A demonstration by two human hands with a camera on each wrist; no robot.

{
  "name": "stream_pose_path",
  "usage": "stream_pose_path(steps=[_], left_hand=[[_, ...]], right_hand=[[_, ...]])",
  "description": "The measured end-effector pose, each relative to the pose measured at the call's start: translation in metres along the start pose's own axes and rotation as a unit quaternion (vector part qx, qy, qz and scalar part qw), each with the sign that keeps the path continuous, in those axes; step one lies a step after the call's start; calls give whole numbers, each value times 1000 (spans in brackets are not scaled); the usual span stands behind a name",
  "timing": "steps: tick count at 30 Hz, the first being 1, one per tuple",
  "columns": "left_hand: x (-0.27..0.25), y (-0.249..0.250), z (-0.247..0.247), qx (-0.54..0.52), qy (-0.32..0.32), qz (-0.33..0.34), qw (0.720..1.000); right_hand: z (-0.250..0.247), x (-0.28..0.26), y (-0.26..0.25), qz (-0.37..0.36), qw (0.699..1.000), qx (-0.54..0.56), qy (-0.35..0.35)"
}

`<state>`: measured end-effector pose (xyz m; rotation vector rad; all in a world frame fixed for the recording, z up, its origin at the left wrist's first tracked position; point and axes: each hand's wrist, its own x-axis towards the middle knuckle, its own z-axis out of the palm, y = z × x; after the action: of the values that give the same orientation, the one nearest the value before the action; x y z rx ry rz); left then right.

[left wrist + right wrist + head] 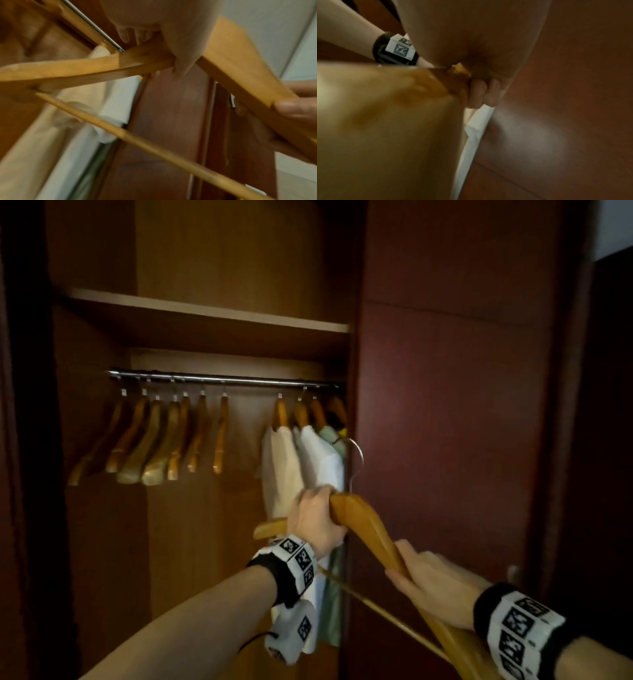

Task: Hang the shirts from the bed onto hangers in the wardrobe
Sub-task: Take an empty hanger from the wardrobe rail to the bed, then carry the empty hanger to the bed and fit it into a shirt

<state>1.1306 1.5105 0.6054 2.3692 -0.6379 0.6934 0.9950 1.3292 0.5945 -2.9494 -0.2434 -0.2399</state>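
both hands grip a bare wooden hanger [366, 518] at the wardrobe's right edge: left hand [317, 520] at its apex, right hand [433, 580] on the arm, long axis slanting down-right, hook [356, 455] below the rail [222, 379].

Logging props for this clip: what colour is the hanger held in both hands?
Honey-brown wood, with a silver metal hook; the hanger shows best in the head view.
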Motion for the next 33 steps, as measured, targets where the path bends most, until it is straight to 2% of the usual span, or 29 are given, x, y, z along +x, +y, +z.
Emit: stream_pose_path(steps=[2, 5, 8, 11, 13, 17, 19, 23, 25, 27, 30, 33], left_hand=[[-30, 42, 29, -28, -49, 5, 998], [-75, 112, 82, -37, -122, 61, 990], [-129, 185, 137, -56, -211, 114, 969], [-178, 248, 201, -108, -304, 146, 935], [-209, 291, 244, -131, -368, 162, 906], [-294, 376, 317, -143, -461, 219, 848], [-342, 417, 355, -177, -517, 231, 805], [-441, 480, 473, -205, -607, 252, 725], [-476, 519, 490, -227, -645, 257, 683], [-491, 557, 483, -243, -679, 258, 643], [-508, 592, 510, -211, -706, 264, 622], [-511, 633, 539, -189, -737, 276, 587]], right_hand=[[0, -47, 30, 42, 999, -5, -25], [14, -113, 82, 148, 988, -3, -48], [45, -185, 134, 278, 952, 124, -39], [81, -260, 184, 373, 907, 196, 22], [99, -314, 207, 451, 860, 232, 49], [139, -431, 228, 624, 738, 249, 53], [161, -486, 236, 680, 685, 250, 78], [198, -583, 261, 766, 586, 250, 89], [202, -621, 278, 796, 548, 240, 86], [205, -650, 299, 820, 516, 234, 81], [207, -678, 331, 847, 476, 231, 57], [208, -698, 366, 863, 444, 233, 67]])
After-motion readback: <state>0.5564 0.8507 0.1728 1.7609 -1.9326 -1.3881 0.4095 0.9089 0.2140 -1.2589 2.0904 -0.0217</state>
